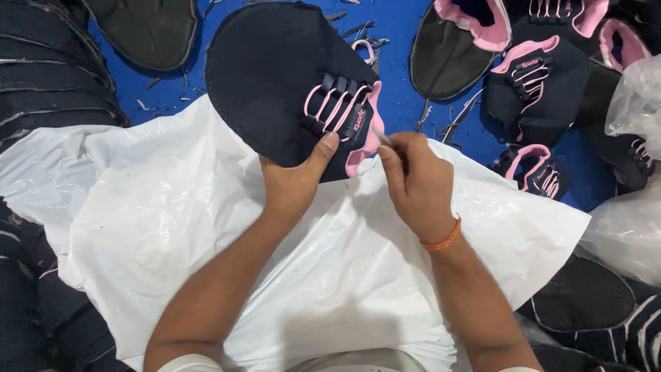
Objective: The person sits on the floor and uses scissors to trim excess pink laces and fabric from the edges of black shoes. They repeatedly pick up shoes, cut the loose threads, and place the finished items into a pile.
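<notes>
Left hand [292, 180]: fingers under, thumb pressed on top of a dark navy fabric shoe upper with pink laces and pink lining [282, 83], clamped, held above a white plastic sheet [172, 227]. Right hand [413, 182]: fingers curled shut on a small metal tool [383, 138], tip at the upper's pink edge. Orange wristband [444, 240] on right wrist.

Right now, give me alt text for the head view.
The left hand holds a dark navy shoe upper with pink laces, while the right hand works a small metal tool at its pink edge, over a white plastic sheet; more uppers lie around.
</notes>
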